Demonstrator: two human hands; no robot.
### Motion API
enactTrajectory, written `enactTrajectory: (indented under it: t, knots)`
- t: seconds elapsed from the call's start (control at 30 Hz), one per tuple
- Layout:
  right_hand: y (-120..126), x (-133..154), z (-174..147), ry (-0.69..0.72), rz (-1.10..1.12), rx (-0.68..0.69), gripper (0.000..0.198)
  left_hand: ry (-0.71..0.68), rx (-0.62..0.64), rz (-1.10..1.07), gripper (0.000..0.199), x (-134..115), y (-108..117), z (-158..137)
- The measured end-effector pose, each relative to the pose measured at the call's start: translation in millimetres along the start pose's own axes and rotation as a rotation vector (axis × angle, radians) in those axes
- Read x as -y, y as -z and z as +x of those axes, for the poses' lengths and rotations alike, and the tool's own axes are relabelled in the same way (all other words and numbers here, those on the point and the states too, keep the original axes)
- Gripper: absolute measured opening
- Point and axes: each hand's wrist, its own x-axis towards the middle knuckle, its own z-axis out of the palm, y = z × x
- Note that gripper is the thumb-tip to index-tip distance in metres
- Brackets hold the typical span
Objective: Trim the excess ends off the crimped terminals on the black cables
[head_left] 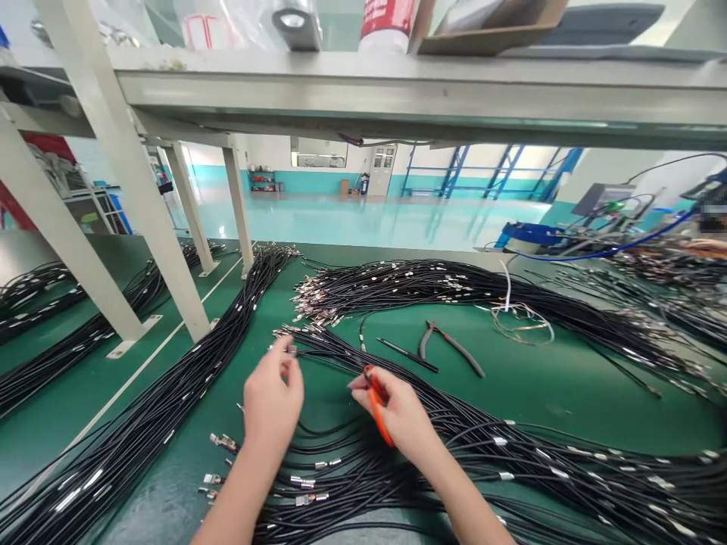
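Observation:
My left hand (274,390) reaches to the tips of a bundle of black cables (420,378), its fingers curled together at the end of one black cable (312,353). Metal terminals show at that fingertip spot, though the exact grip is partly hidden. In my right hand (403,412) is a pair of orange-handled cutters (378,412); its jaws point left and are mostly covered by my fingers. Below both hands, more black cables (352,492) spread out, with metal connectors (304,482) on their left ends.
Grey-handled pliers (454,350) and a black pen-like tool (406,353) lie on the green tabletop (545,401). Further cable bundles (397,280) lie behind and at left (187,371). Shelf legs (136,182) stand at left; a shelf (397,98) spans overhead.

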Motion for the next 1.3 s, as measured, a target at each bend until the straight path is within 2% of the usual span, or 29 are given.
enactTrajectory:
  t: [0.07,0.1,0.17,0.23,0.33,0.4,0.47,0.57,0.67,0.77,0.87,0.97,1.03,1.1,1.13,1.2,1.3]
  knots:
    - [-6,-6,-1,0.044,-0.157,0.121,0.005,0.137,0.106,0.264,0.046,19,12,13]
    - [-9,-7,-3,0.068,-0.222,0.169,0.003,0.153,0.175,0.383,0.047,27,17,18]
    - [-14,-8,-8,0.100,-0.287,0.252,0.003,0.165,0.216,0.493,0.043,38,23,24]
    - [-16,-7,-12,0.105,-0.269,0.331,0.004,0.129,0.255,0.474,0.041,39,21,24]
    - [-14,-7,-11,0.093,-0.187,0.407,0.004,0.013,0.467,0.308,0.037,26,10,14]
    - [-12,-10,-3,0.093,-0.183,0.325,0.005,-0.017,0.616,0.206,0.028,15,0,3]
    - [-12,-15,10,0.103,-0.287,0.146,0.012,-0.011,0.727,0.128,0.022,6,-8,-9]
    - [-18,-25,29,0.128,-0.473,-0.032,0.019,0.013,0.811,-0.015,0.025,3,-13,-21]
    - [-27,-31,39,0.149,-0.531,-0.051,0.017,0.087,0.807,-0.173,0.028,8,-15,-21]
    - [-29,-30,39,0.158,-0.559,-0.078,0.019,0.204,0.723,-0.364,0.022,16,-23,-12]
    - [-23,-24,32,0.160,-0.564,-0.094,0.018,0.361,0.513,-0.589,0.016,23,-33,0]
    - [-17,-19,23,0.172,-0.551,-0.061,0.014,0.529,0.251,-0.793,0.027,29,-38,10]
    - [-18,-18,15,0.180,-0.527,-0.007,0.010,0.598,0.102,-0.886,0.029,33,-37,14]
    - [-19,-15,10,0.173,-0.477,0.055,0.005,0.618,0.025,-0.949,0.030,35,-33,16]
    - [-20,-13,8,0.154,-0.429,0.076,0.003,0.611,0.034,-0.977,0.031,34,-31,16]
    - [-18,-7,6,0.092,-0.276,0.076,0.005,0.572,0.176,-1.027,0.034,28,-24,13]
    - [-10,5,5,0.020,0.022,-0.018,0.015,0.496,0.586,-1.062,0.033,12,-16,4]
